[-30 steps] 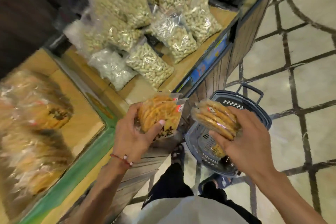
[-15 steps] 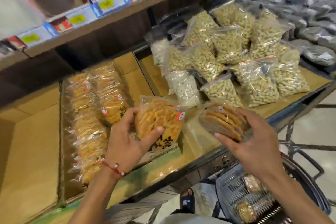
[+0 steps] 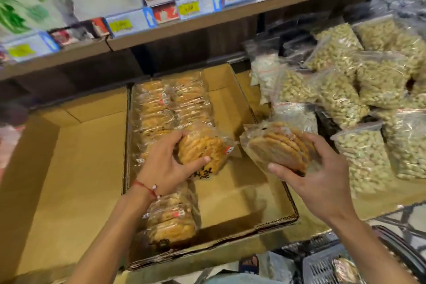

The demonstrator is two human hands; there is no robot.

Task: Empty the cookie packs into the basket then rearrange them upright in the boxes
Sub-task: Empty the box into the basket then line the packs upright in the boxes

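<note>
My left hand [image 3: 166, 163] grips a clear pack of golden cookies [image 3: 205, 148] over the middle of an open cardboard box [image 3: 232, 196]. My right hand [image 3: 315, 175] holds a second cookie pack [image 3: 276, 145] above the box's right edge. Several cookie packs [image 3: 170, 104] stand in rows along the box's left side, and more [image 3: 171, 219] sit at its near left, partly behind my left forearm. The dark plastic basket [image 3: 322, 265] shows at the bottom right on the floor, with at least one cookie pack [image 3: 345, 267] inside.
Another cardboard box [image 3: 69, 168] with a bare bottom sits to the left. Bags of pale nuts [image 3: 359, 99] pile up on the shelf to the right. An upper shelf [image 3: 207, 16] with price tags overhangs the back. A sandalled foot [image 3: 249, 264] stands below.
My view swung up from the basket and floor to the shelf. Both hands carried their cookie packs from above the basket to over the open box.
</note>
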